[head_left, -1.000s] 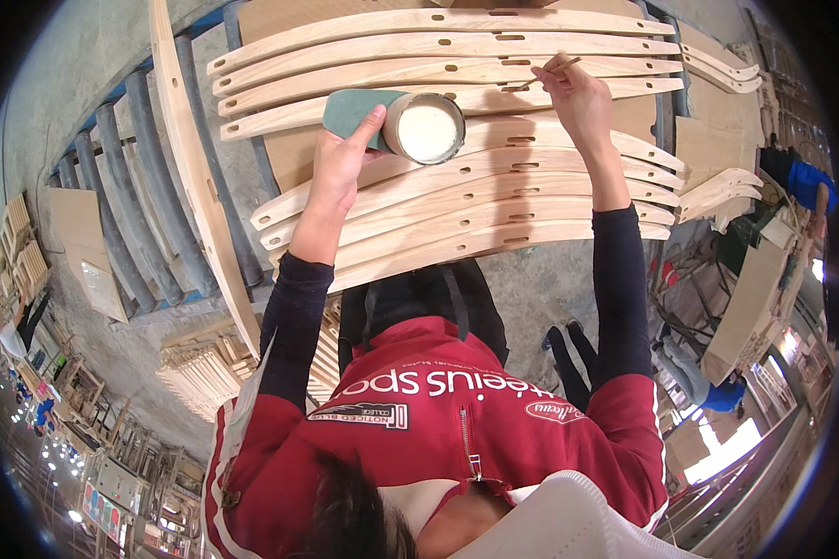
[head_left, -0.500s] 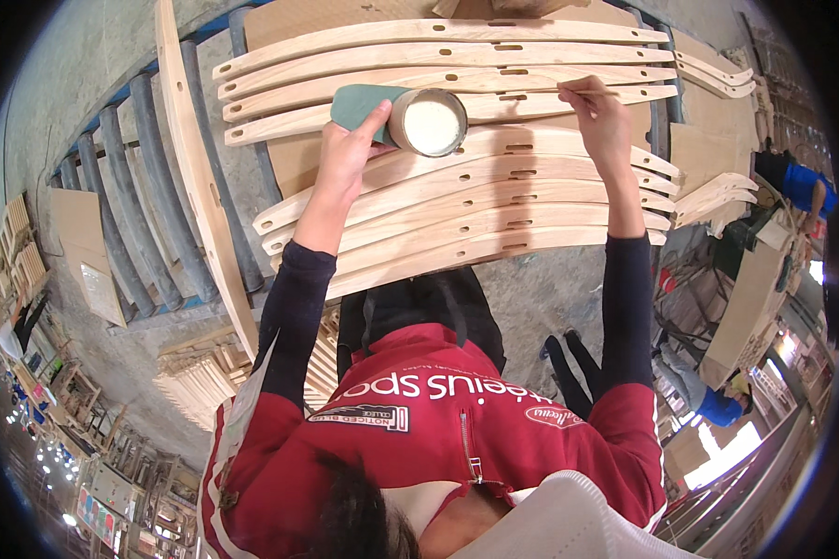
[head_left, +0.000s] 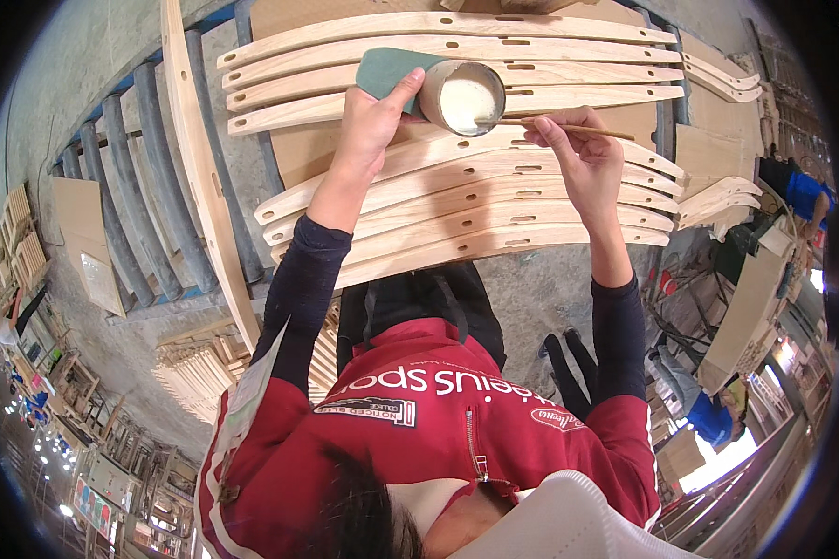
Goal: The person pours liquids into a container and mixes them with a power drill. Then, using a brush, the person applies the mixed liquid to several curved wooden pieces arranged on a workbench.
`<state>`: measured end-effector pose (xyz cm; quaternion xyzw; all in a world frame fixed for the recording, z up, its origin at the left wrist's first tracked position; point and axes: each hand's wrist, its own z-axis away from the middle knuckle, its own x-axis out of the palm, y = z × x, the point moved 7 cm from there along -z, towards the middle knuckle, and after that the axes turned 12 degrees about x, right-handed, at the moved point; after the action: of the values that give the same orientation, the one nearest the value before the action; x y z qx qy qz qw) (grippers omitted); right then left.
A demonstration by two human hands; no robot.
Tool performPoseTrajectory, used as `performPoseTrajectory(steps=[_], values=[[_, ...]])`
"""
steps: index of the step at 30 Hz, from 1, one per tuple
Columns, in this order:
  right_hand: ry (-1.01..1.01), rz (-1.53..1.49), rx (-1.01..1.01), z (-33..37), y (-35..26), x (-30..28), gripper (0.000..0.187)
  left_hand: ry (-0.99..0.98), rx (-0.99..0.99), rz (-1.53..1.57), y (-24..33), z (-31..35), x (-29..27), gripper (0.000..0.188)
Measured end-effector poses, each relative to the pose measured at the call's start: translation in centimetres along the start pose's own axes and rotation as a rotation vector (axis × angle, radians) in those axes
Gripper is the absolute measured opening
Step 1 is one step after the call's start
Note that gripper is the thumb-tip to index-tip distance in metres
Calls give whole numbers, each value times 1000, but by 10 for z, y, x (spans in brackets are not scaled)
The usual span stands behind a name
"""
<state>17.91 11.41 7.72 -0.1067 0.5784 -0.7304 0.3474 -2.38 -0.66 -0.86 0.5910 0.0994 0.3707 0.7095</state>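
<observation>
My left hand (head_left: 371, 135) grips a round cup (head_left: 434, 91) holding cream-white liquid, tilted so that its mouth faces me. A flat green piece (head_left: 382, 71), like sandpaper or card, is held against the cup's left side by the same hand. Between the fingertips of my right hand (head_left: 584, 163) is a thin wooden stick (head_left: 608, 134). Its left end reaches the cup's rim at the liquid; whether it has a brush tip I cannot make out. Beneath both hands lie curved wooden slats (head_left: 522, 212) with small slots, in a far group and a near group.
Left of the slats, a long wooden piece (head_left: 200, 154) lies across dark conveyor rollers (head_left: 166, 177). Short curved pieces (head_left: 722, 200) rest on cardboard at the right. Stacked wooden parts (head_left: 191, 377) sit low on the left. People in blue (head_left: 806, 194) are at the far right.
My right hand has come left and down, bringing the stick to the cup. My left hand has shifted the cup right and slightly away from me, tilting it more.
</observation>
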Motion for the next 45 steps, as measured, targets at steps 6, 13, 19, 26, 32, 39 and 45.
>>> performPoseTrajectory(steps=[6,13,19,26,32,39,45], values=[[-4,-312,117,-5,13,-11,17,-13,-4,21,-7,-3,3,28],[26,-512,351,-13,49,-23,18,-2,-44,44,-16,-4,7,31],[81,-448,221,-40,41,-47,19,36,-59,38,-25,-3,2,31],[383,217,-58,-92,44,-79,23,81,-126,-14,-30,3,-15,32],[380,505,-109,-108,53,-65,24,91,-144,-10,-35,10,-25,33],[344,562,-140,-117,51,-54,27,122,-140,10,-37,11,-34,31],[422,940,-152,-127,38,-47,22,121,-147,-9,-32,11,-35,31]])
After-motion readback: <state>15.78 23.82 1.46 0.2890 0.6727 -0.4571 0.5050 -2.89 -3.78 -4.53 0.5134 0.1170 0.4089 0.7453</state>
